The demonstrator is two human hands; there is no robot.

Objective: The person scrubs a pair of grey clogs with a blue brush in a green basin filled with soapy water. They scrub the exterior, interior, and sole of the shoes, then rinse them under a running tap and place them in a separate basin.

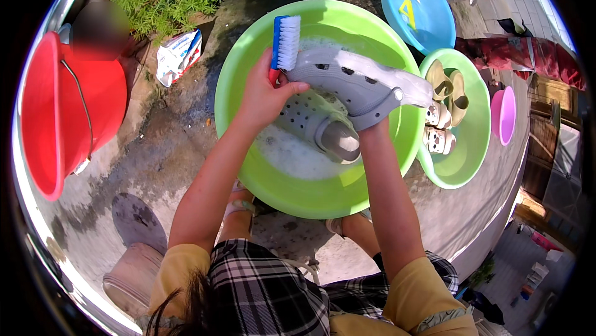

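A wide lime-green basin [298, 202] of foamy water stands in front of me. My left hand [264, 97] grips a scrub brush [287, 43] with white bristles and a blue and red handle. Its bristles are close to the toe end of a grey clog [335, 78], and my thumb reaches to the shoe. Through the clog's opening goes my right wrist [374, 134]; that hand is inside, fingers hidden, and the shoe is held up above the water, with pale suds along its top. A second grey clog [298, 116] lies partly sunk in the foam below.
At right, a light-green basin [456, 174] holds olive clogs [458, 100] and a small pale pair [439, 140]. Beyond stand a blue basin [428, 26] and a pink basin [507, 116]. A red bucket [93, 100], crumpled packet [179, 57] and beige bucket [133, 277] are left.
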